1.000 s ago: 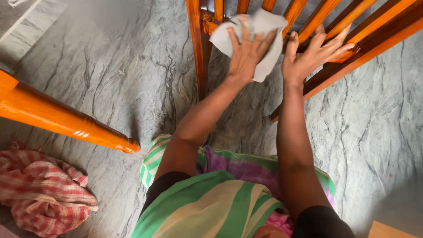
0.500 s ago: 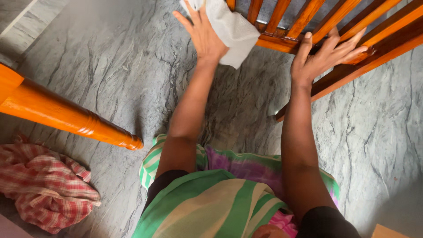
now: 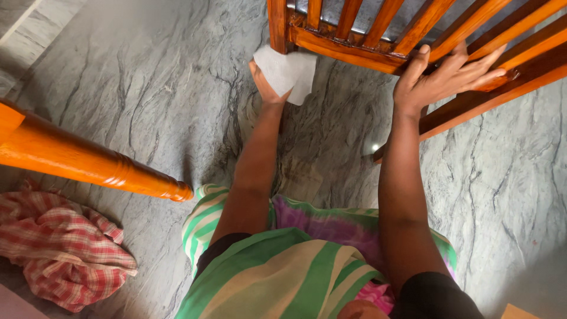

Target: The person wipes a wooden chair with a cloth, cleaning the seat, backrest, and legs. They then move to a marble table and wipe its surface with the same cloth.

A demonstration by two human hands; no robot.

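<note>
Down at floor level, under the slatted wooden frame (image 3: 413, 29), we've got the left hand (image 3: 266, 85) clutching a pale cloth (image 3: 285, 70) right beside the corner post (image 3: 277, 23), with the cloth pressed up against the underside of the lower rail (image 3: 348, 54). The right hand (image 3: 440, 77) lies flat and spread on the frame, fingers splayed over the slats, gripping nothing, simply bracing. That's how we want it for a good wipe: we hold the frame steady with the flat hand so the piece can't skate on the grey marble floor (image 3: 147, 88). We keep the cloth bunched in the palm and run it along the grain, into the joint where rail meets post, since that is likely where dust settles. A checked red cloth (image 3: 62, 248) lies off to the left, near an orange turned leg (image 3: 88, 162), both well apart from the work.
</note>
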